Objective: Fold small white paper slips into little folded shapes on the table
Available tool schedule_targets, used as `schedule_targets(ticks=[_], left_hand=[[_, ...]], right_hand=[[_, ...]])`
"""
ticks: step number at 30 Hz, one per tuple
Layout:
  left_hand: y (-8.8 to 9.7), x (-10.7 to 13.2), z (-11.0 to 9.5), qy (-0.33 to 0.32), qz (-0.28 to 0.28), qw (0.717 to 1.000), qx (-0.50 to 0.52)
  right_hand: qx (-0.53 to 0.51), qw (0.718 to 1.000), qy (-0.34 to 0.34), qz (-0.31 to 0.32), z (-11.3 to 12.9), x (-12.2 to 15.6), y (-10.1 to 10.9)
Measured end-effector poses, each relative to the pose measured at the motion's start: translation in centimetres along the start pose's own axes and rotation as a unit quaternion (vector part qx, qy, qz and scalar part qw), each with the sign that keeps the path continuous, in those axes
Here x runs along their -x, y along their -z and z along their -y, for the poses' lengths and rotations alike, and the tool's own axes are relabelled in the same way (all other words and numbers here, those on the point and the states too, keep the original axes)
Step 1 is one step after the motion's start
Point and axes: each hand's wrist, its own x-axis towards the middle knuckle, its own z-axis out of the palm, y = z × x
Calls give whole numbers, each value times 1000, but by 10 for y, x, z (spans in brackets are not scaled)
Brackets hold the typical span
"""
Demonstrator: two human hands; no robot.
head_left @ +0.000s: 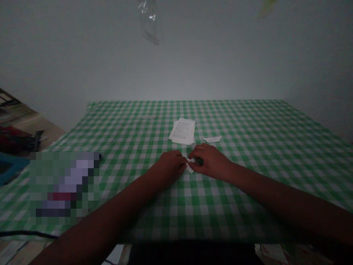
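On my feed the left hand (168, 168) and the right hand (210, 161) sat close together just below the centre of the frame, both curled around a folded white paper (190, 165). The paper lay between them, its tip poking out toward me, and the fingertips of both hands were pressed on it. A dark patch showed beside it under the right hand's fingers, too shadowed for me to make out. Just above the hands, a stack of printed sheets (182, 131) lay on the green-and-white gingham tablecloth (256, 125), with a white paper slip (212, 139) to its right. At the left of the frame, a pixelated patch (64, 184) covered part of the cloth, and a black cable (24, 233) ran along the lower left.
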Motion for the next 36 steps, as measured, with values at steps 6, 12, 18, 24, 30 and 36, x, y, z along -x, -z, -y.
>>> schedule_targets(ticks=[6, 12, 18, 24, 30, 36], left_hand=[[1, 2, 1, 0, 4, 1000, 5], [1, 3, 2, -2, -1, 1000, 17], [-7, 2, 3, 14, -28, 999, 9], [-11, 3, 5, -2, -26, 999, 22], [-13, 4, 6, -3, -6, 999, 44], [-7, 3, -1, 56, 9, 996, 66]], right_hand=[[22, 999, -15, 33, 7, 5, 6], [44, 998, -15, 38, 14, 11, 9], [7, 998, 39, 40, 7, 15, 13], [-7, 999, 29, -11, -1, 9, 6], [-5, 999, 1, -36, 2, 6, -3], [-22, 999, -28, -31, -4, -1, -2]])
